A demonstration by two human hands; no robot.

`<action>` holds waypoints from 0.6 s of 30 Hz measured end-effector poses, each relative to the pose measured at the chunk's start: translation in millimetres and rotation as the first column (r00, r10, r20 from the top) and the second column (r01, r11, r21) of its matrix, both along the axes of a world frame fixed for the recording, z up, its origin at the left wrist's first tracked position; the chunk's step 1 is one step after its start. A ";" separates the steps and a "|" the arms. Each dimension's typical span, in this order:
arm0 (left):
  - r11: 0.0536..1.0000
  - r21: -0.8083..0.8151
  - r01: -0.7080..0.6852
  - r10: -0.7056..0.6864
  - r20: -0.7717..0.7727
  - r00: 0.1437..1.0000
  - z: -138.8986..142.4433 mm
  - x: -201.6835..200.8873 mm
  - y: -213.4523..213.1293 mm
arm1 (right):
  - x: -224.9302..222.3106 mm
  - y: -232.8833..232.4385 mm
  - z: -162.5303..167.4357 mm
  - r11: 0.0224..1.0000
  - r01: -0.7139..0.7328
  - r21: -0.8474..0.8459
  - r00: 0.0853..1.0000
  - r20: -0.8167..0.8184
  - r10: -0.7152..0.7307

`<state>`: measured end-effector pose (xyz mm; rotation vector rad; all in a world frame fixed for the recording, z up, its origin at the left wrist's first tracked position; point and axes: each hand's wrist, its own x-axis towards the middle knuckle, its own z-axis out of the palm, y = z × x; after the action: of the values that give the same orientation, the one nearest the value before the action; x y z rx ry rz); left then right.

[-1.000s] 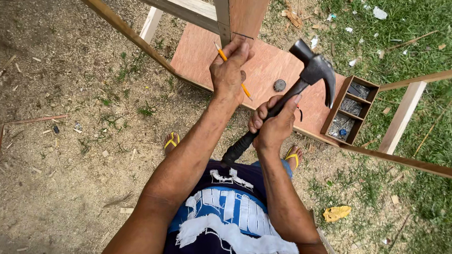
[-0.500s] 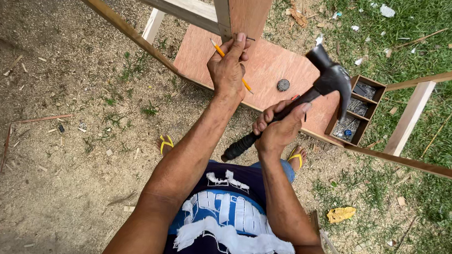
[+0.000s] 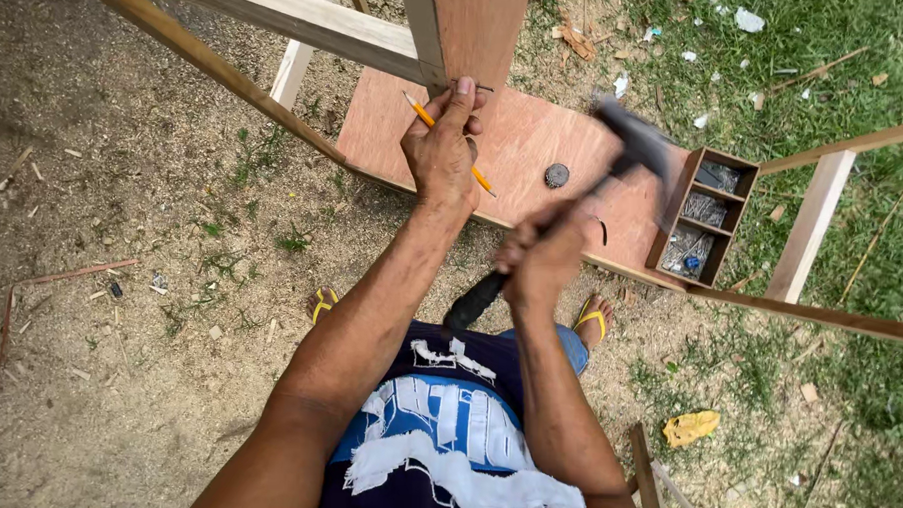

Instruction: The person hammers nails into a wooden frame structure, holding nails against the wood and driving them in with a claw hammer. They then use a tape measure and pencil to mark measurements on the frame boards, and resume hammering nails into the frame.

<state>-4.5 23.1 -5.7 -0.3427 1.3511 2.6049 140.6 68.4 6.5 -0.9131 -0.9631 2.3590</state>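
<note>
A person's right hand (image 3: 539, 262) is clamped around the black grip of a hammer (image 3: 573, 203), its blurred head raised up and to the right of the fist. The left hand (image 3: 443, 149), fingers pinched together at the edge of an upright wooden board (image 3: 479, 30), lies up and to the left of the hammer hand and nearer the board (a nail there is barely visible). Handle runs diagonally. Open air between the hands; pencil (image 3: 479, 175) lies under the left hand, nail box (image 3: 700, 218) beyond the hammer head.

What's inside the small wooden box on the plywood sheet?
The wooden box has three compartments: the nearer two hold heaps of nails, with a small blue item in the nearest; the far one holds dark pieces too small to identify. The blurred hammer head hides nothing inside.
</note>
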 end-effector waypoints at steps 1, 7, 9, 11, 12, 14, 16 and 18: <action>1.000 -0.016 -0.009 0.009 -0.004 1.000 -0.1 0.3 0.6 | -5.9 -3.8 -2.5 0.977 -0.188 -0.101 0.971 0.131 0.200; 0.999 -0.019 0.030 -0.031 -0.060 0.998 -0.4 2.5 1.2 | 24.9 17.9 8.7 0.994 0.046 0.098 0.998 -0.038 -0.042; 0.999 -0.041 0.033 -0.035 -0.065 0.997 -1.5 2.0 0.9 | 33.7 22.5 13.5 0.974 0.219 0.052 0.962 -0.177 -0.207; 0.999 -0.039 0.020 -0.023 -0.068 0.997 -3.5 0.4 0.9 | 28.2 18.3 12.2 0.920 0.392 0.012 0.896 -0.230 -0.379; 0.999 -0.040 0.017 -0.020 -0.073 0.997 -4.0 -0.1 0.9 | 17.4 9.7 8.1 0.944 0.329 0.017 0.928 -0.189 -0.320; 0.999 -0.049 0.002 -0.005 -0.059 0.998 -6.2 -2.8 0.6 | -5.7 -9.1 -3.2 0.999 -0.005 0.054 1.000 -0.001 0.005; 0.998 -0.054 0.013 -0.015 -0.031 0.999 -8.0 -3.7 -0.2 | -12.5 -12.8 -9.1 0.972 -0.227 0.060 0.965 0.150 0.216; 0.998 -0.053 0.030 -0.031 -0.034 0.999 -9.0 -4.1 -3.5 | -5.0 -7.6 -8.8 0.986 -0.138 0.094 0.983 0.131 0.125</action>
<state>-8.5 19.5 -14.6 -0.2840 1.4267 2.5656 135.7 60.9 -2.3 -0.9941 -1.2179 2.3571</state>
